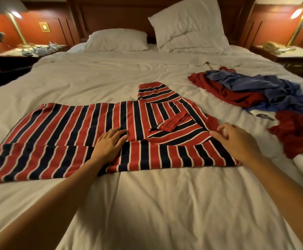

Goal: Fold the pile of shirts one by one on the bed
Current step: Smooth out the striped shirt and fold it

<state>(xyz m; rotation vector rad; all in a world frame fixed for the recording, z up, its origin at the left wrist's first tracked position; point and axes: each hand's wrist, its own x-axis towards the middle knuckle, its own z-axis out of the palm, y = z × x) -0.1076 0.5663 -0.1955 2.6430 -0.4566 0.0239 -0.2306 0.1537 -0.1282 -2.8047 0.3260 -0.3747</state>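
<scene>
- Lying spread across the middle of the bed [147, 204], the striped shirt [66, 123] has one sleeve folded in over its body.
- Left hand [111, 143] presses flat on it, fingers straight.
- Right hand [237, 139] is at its right edge, fingers loosely bent and blurred; I cannot tell whether it pinches cloth.
- Pile of shirts [246, 87], red and blue, lies apart on the right.

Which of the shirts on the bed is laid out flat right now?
The red-and-navy striped shirt, with the left hand flat on it. The blue shirt and plain red shirts lie crumpled to its right.
</scene>
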